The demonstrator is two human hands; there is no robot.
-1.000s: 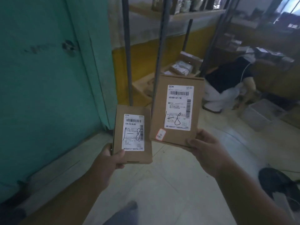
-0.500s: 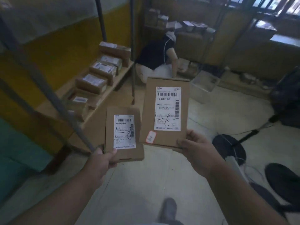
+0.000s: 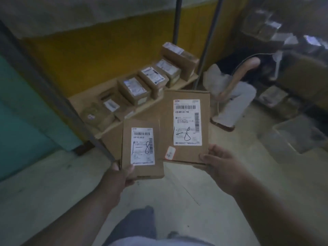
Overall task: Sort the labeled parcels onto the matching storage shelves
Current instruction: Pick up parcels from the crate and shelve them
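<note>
Parcels, two of them, flat brown cardboard, held up at centre frame with label faces toward the camera. Smaller parcel point(image 3: 142, 150) at centre left, long axis running bottom to top of the frame, tilted slightly; white label marked by hand "1—8". Gripped at its lower left corner by the left hand point(image 3: 119, 176), thumb on the front face, fingers curled behind. Larger parcel point(image 3: 186, 126) just right of it and higher, long axis likewise upright, top edge leaning a little right; white label also marked "1—8", small orange-edged sticker near its lower left corner. Pinched at its lower right corner by the right hand point(image 3: 220, 162), thumb on top, fingers underneath. Near edges of the two overlapping or touching; cannot tell which.

Behind, at upper centre, a low wooden shelf point(image 3: 188, 82) between dark metal uprights, carrying a row of labelled boxes point(image 3: 134, 89) running diagonally toward the upper right. Another person point(image 3: 236, 89) crouched on the floor at right.
</note>
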